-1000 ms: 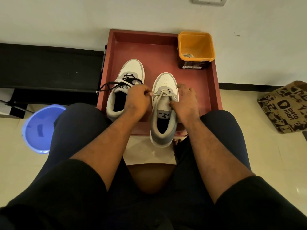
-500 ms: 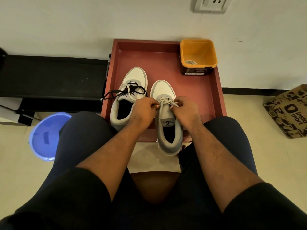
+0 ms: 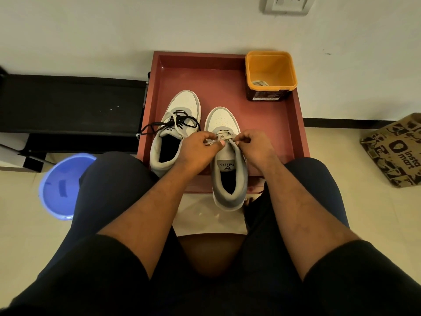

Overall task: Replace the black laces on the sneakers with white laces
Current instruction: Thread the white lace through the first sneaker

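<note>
Head view. Right sneaker (image 3: pixel 227 160) set half on the red tray (image 3: pixel 293 124), heel hanging over the near edge toward the knees, presumably to bring the top eyelets within easy reach. Left hand (image 3: pixel 196 149) and right hand (image 3: pixel 252 144) both curled at the tongue, each pinching one end of the white lace (image 3: pixel 222 138), the two ends crossing between them just above the tongue label; likely tying or snugging the last crossing. White lace already threaded on this shoe, as far as can be made out. Left sneaker (image 3: pixel 175 131) parked beside it, fully on the tray, with black lace (image 3: pixel 159 126) loose and trailing over the tray's left rim; a pale strand also lies across its eyelets, exact routing hard to tell. Judged about halfway: one shoe nearly finished, the other not yet relaced. Orange tub (image 3: pixel 271 74) at the tray's far right corner, something pale at the bottom, perhaps a spare lace. Blue basin (image 3: pixel 61 185) on the floor to the left, printed paper bag (image 3: pixel 396 149) to the right.

Against half a second ago: hands drawn slightly apart, lace stretched more visibly between them, right hand shifted outward. Against one second ago: right hand no longer resting flat beside the tongue, now pinching. Camera tilted up a little, more of the wall socket (image 3: pixel 287 4) showing. Shoes, tub and tray unmoved.
</note>
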Demonstrator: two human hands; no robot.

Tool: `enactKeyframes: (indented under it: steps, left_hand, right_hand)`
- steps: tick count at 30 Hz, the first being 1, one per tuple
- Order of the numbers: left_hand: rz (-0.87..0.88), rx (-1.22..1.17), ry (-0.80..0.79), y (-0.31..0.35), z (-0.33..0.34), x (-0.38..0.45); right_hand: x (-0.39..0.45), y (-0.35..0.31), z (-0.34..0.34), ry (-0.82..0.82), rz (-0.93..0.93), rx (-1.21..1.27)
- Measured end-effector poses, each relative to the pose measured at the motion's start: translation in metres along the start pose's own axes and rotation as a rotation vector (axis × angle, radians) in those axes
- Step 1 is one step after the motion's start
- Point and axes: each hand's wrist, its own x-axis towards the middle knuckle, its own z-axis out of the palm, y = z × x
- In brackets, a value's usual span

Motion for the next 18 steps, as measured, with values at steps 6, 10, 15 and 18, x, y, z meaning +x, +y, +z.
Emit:
enactKeyframes:
  steps: [6,10,15,18]
  left_hand:
    - [-0.034,-0.08,0.062,0.002,-0.001,0.002]
    - [0.008,0.052,0.131,0.001,0.001,0.003]
    - [0.0,0.147,0.25,0.001,-0.003,0.002]
    - [-0.002,0.215,0.212,-0.003,-0.006,0.0]
  right_hand:
    - [0.003,0.002,0.004,0.209,0.005,-0.013]
    - [0.0,0.003,0.002,0.23,0.008,-0.042]
    - [-0.001,0.004,-0.002,0.231,0.025,-0.046]
    - [-0.002,0.003,-0.009,0.235,-0.006,-0.03]
